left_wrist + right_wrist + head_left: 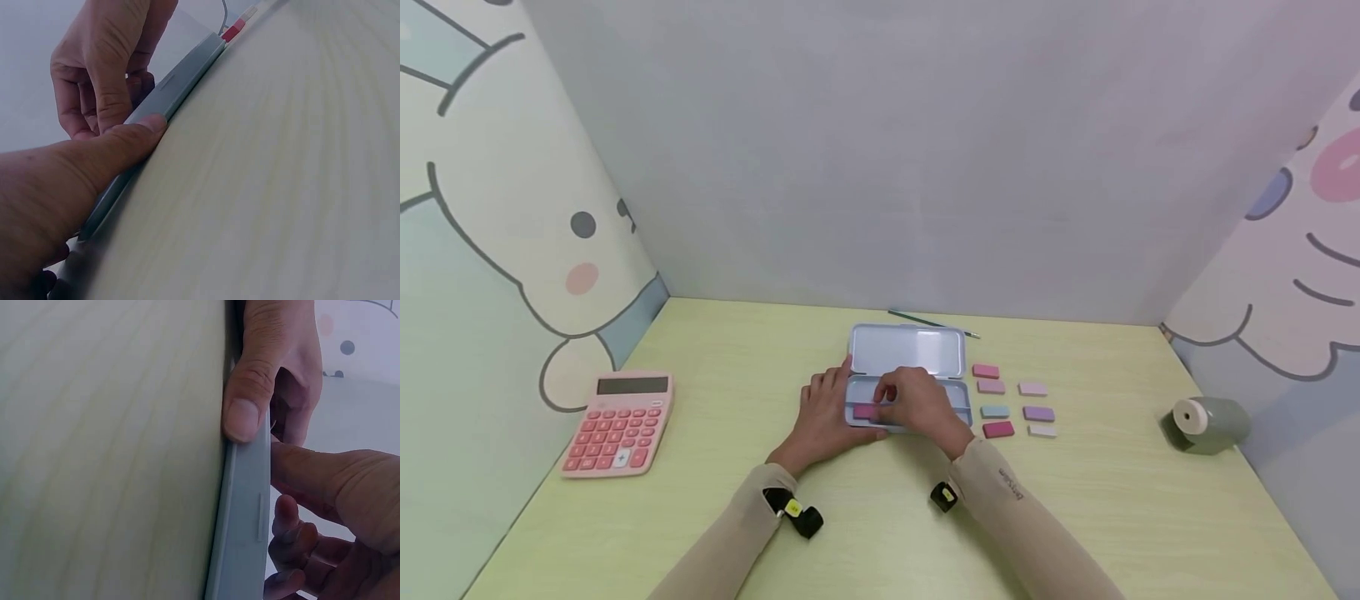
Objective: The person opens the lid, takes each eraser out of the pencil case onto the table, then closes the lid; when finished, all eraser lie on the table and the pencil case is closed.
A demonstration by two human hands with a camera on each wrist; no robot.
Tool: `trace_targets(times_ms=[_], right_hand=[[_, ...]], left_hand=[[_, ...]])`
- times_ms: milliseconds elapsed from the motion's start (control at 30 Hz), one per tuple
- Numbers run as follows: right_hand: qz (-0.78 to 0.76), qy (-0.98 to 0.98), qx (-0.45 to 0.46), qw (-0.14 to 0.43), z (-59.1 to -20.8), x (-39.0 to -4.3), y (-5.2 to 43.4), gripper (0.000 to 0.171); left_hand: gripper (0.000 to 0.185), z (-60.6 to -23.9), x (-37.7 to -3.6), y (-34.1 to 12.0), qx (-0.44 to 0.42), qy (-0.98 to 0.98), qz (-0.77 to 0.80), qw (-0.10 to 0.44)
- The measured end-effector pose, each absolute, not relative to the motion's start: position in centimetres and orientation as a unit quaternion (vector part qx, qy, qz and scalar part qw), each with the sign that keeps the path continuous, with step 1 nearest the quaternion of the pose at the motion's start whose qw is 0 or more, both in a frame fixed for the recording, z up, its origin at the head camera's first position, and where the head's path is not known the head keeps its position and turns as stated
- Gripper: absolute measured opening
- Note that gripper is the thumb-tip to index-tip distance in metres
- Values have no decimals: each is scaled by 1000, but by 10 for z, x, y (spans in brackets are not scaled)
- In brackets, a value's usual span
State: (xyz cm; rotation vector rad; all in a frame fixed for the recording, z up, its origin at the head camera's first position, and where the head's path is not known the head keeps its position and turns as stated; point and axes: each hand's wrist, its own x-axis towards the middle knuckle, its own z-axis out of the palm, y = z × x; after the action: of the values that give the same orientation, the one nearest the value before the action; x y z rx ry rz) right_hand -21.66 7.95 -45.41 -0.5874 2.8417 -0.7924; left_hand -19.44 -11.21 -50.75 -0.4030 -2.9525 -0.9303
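A light blue hinged case (907, 350) lies with its lid folded back and its divided tray facing up. My left hand (829, 417) holds the case's left end, the thumb along its front wall (165, 97) and the other fingers toward the hinge. Over the tray, my right hand (917, 404) has its fingers curled, with thumb and index finger at a dark pink block (863, 412) in the front left compartment. The case's front wall (247, 519) hides those fingertips in the right wrist view.
Right of the case lie several small blocks, among them a red one (998, 429), a blue one (995, 412) and a purple one (1038, 413). A thin brush-like stick (925, 320) lies behind the lid. A pink calculator (617, 425) sits far left, a grey-green sharpener-like device (1208, 423) far right.
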Motion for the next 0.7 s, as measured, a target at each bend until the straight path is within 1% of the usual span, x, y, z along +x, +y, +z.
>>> trace_targets(times_ms=[233, 467, 567, 700], right_hand=[[-254, 950, -174, 59, -453, -216, 79, 22], [-225, 952, -199, 60, -452, -216, 79, 26], [-219, 952, -208, 56, -452, -215, 80, 23], [-209, 952, -217, 55, -452, -214, 80, 14]], left_hand=[[133, -507, -194, -111, -127, -944, -304, 4], [134, -507, -195, -112, -128, -945, -302, 3], [134, -507, -195, -112, -128, -945, -300, 2], [134, -508, -195, -112, -127, -945, -300, 2]])
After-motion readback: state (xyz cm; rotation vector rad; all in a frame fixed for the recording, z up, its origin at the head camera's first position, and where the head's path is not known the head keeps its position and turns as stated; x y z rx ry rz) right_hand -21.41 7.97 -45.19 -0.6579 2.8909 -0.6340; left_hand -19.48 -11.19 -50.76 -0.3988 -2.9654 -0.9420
